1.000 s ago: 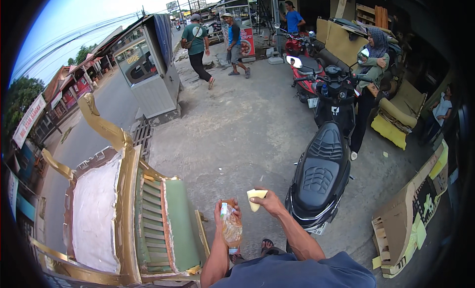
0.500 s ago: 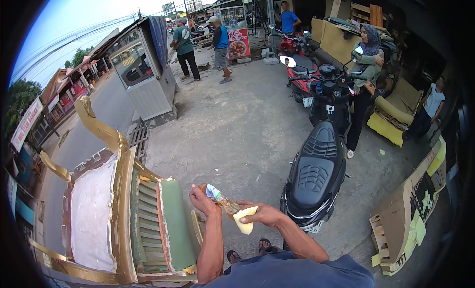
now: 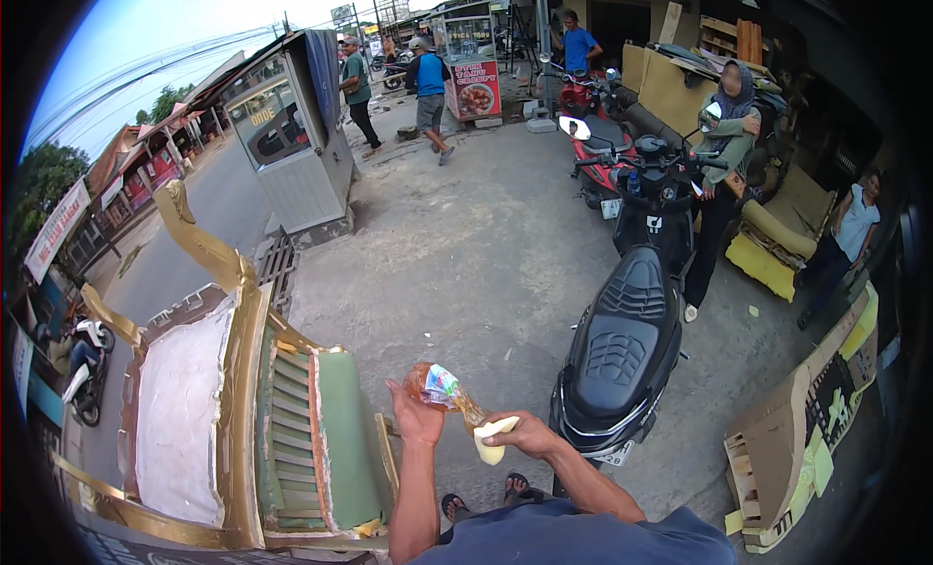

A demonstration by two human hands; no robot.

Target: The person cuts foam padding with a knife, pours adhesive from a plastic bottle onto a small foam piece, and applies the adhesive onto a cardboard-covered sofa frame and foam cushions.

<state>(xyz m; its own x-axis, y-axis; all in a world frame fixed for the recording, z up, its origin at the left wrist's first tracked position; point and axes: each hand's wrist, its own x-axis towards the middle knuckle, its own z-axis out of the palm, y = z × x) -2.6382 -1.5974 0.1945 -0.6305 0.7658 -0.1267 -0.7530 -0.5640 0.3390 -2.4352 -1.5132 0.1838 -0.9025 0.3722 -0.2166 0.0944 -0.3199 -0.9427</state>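
Note:
My left hand is turned palm up with its thumb stretched out, against the wide end of a crumpled clear plastic bottle. Amber contents and a white, blue and red label show on the bottle. Its narrow end slopes down to my right hand, which is closed round that end and a pale yellow foam piece. The foam hangs folded under my right thumb. Just left of my hands stands a gold-framed sofa frame, with green padding and bare slats.
A black motor scooter is parked close on my right. Beyond it lies a stripped furniture frame with yellow foam. A person stands behind the scooter. Ahead are a glass food cart and people walking on the concrete.
My left hand has turned palm up and loosened round the bottle. The bottle and foam have shifted slightly right. A motorcycle has come into view at far left; the walkers ahead have moved.

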